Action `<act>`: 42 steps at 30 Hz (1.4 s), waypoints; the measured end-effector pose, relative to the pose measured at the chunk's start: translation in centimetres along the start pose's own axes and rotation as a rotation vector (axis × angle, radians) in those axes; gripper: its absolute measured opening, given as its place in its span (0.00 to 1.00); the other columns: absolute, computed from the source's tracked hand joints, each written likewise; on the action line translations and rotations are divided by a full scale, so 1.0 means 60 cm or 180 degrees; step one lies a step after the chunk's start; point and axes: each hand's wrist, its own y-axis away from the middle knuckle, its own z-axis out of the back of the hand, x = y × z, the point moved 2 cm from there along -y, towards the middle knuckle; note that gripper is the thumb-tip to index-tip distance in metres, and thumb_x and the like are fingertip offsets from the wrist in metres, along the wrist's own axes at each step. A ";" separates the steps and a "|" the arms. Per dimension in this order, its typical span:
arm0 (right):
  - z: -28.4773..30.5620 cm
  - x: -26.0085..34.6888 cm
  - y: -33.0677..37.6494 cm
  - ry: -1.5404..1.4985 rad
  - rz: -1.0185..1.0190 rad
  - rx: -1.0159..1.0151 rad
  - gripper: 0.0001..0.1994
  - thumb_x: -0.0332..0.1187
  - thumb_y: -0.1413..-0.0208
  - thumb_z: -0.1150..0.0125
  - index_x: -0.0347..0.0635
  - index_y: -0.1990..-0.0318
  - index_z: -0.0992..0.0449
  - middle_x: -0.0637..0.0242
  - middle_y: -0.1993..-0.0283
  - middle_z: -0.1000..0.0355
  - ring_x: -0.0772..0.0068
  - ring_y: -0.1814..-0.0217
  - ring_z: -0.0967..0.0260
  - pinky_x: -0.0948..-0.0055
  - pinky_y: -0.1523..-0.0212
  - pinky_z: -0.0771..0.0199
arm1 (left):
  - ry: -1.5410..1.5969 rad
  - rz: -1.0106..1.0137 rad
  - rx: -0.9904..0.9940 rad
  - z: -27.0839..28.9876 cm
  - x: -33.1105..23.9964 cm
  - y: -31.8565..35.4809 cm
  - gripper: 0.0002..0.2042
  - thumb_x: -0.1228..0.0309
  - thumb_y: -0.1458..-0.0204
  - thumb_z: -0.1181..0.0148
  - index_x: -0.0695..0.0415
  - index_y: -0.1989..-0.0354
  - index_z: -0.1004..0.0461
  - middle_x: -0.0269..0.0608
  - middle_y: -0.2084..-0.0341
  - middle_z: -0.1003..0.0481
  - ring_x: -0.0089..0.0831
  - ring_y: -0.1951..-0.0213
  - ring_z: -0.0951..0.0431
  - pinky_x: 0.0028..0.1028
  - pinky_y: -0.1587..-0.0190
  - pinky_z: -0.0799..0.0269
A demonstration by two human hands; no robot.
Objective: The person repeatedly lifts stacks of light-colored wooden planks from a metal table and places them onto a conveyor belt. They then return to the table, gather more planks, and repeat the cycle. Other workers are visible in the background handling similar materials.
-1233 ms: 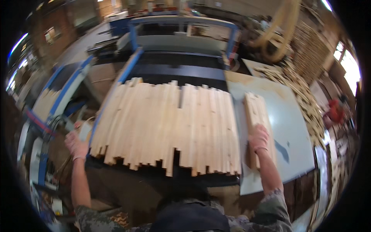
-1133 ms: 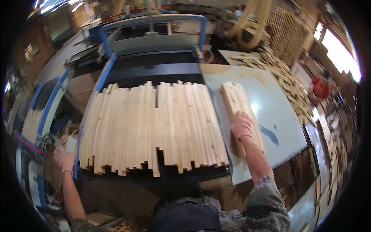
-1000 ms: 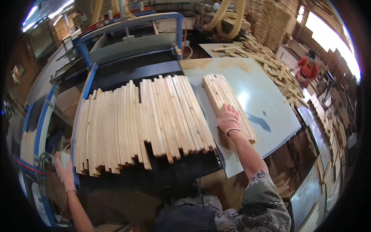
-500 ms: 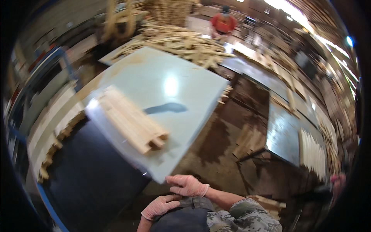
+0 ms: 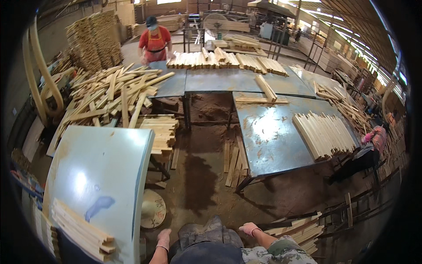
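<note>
Wood bundle (image 5: 80,228), one, on one pale table (image 5: 103,165); two gloved hands (image 5: 163,239) apart.

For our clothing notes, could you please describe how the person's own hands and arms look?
The left hand and right hand wear pale pink gloves. The right arm has a blotchy camouflage sleeve in green, grey and white; no sleeve shows on the left arm.

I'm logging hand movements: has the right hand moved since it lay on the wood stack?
Yes: the right hand has left the wood stack and is now well right of the pale table.
</note>
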 end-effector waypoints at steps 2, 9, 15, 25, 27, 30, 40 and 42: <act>-0.002 -0.066 -0.062 0.0223 0.0434 -0.0333 0.28 0.54 0.41 0.42 0.35 0.51 0.16 0.43 0.45 0.19 0.41 0.38 0.24 0.53 0.40 0.25 | -0.0410 0.1169 -0.0052 -0.039 -0.007 -0.031 0.26 0.58 0.40 0.38 0.70 0.42 0.21 0.53 0.40 0.20 0.43 0.38 0.21 0.36 0.35 0.30; 0.093 0.072 -0.105 -0.2564 -0.0277 -0.0034 0.17 0.46 0.38 0.37 0.39 0.60 0.20 0.59 0.67 0.23 0.67 0.62 0.23 0.64 0.64 0.24 | -0.0830 0.2128 0.0579 -0.061 0.009 -0.132 0.33 0.47 0.38 0.41 0.66 0.37 0.24 0.55 0.38 0.22 0.47 0.34 0.26 0.40 0.34 0.33; 0.242 0.112 -0.196 -0.1802 0.0032 0.0157 0.09 0.36 0.31 0.40 0.39 0.56 0.22 0.64 0.66 0.25 0.69 0.72 0.29 0.67 0.71 0.28 | -0.1062 0.1950 0.0580 -0.134 -0.148 -0.351 0.38 0.43 0.39 0.43 0.65 0.33 0.27 0.57 0.35 0.25 0.50 0.30 0.30 0.41 0.33 0.34; 0.639 0.287 -0.333 -0.4025 -0.0194 -0.0194 0.08 0.35 0.32 0.41 0.47 0.66 0.28 0.69 0.73 0.34 0.65 0.74 0.32 0.63 0.73 0.32 | -0.0349 -0.0080 0.0584 -0.295 -0.776 -0.673 0.32 0.47 0.37 0.47 0.69 0.45 0.20 0.58 0.46 0.18 0.54 0.44 0.20 0.42 0.39 0.30; 0.684 0.304 -0.350 -0.4497 -0.0074 -0.0199 0.11 0.27 0.36 0.36 0.50 0.68 0.33 0.76 0.74 0.41 0.76 0.76 0.38 0.72 0.77 0.37 | 0.0528 0.0300 0.1122 -0.364 -0.943 -0.631 0.13 0.56 0.38 0.38 0.52 0.64 0.20 0.30 0.71 0.25 0.24 0.69 0.29 0.30 0.64 0.32; 0.724 0.315 -0.454 -0.4081 0.0020 -0.0353 0.10 0.40 0.34 0.38 0.42 0.59 0.23 0.66 0.70 0.29 0.68 0.74 0.31 0.66 0.73 0.31 | 0.0473 0.0098 0.1367 -0.419 -1.039 -0.689 0.14 0.55 0.38 0.36 0.54 0.60 0.20 0.33 0.67 0.22 0.30 0.64 0.24 0.36 0.58 0.29; 1.140 0.440 -0.680 -0.3098 0.0726 -0.1492 0.34 0.47 0.39 0.33 0.32 0.31 0.27 0.48 0.39 0.22 0.56 0.41 0.24 0.64 0.41 0.24 | -0.3089 -0.0470 0.2207 -0.382 -1.034 -0.866 0.17 0.57 0.36 0.41 0.59 0.54 0.17 0.45 0.60 0.17 0.37 0.55 0.18 0.37 0.50 0.26; 1.233 0.468 -0.706 -0.2615 0.0977 -0.1678 0.34 0.44 0.37 0.33 0.31 0.29 0.29 0.52 0.43 0.19 0.64 0.50 0.19 0.67 0.50 0.19 | -0.2001 0.0542 0.1449 -0.403 -1.112 -0.874 0.13 0.58 0.37 0.40 0.55 0.61 0.20 0.43 0.64 0.18 0.38 0.59 0.19 0.37 0.55 0.27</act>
